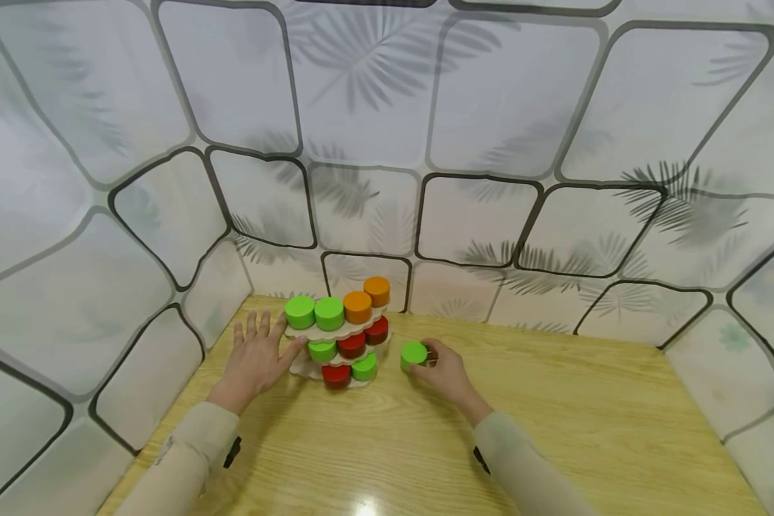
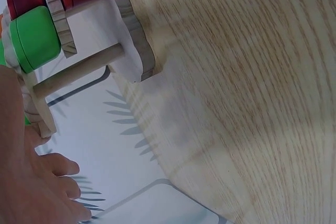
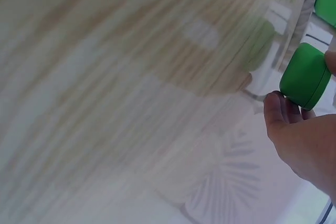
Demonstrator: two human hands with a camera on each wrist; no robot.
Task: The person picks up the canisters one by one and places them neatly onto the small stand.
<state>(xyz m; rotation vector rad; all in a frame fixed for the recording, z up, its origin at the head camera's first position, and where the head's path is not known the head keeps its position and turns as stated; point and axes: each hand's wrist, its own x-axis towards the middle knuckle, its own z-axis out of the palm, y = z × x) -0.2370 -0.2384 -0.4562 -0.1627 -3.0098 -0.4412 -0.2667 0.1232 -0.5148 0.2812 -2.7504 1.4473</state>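
Note:
A three-tiered wooden rack with wavy-edged shelves stands on the table, loaded with coloured round blocks. Its top tier carries two green blocks and two orange blocks. On the middle tier are a green block and two red ones; the lowest has a red block and a green one. My left hand is at the rack's left side, fingers spread, thumb at the top shelf's edge. To the right of the rack, my right hand pinches another green block between thumb and fingers.
The wood-grain table reaches back to a patterned wall covering that also encloses both sides. In the left wrist view, a round wooden post joins two of the rack's shelves.

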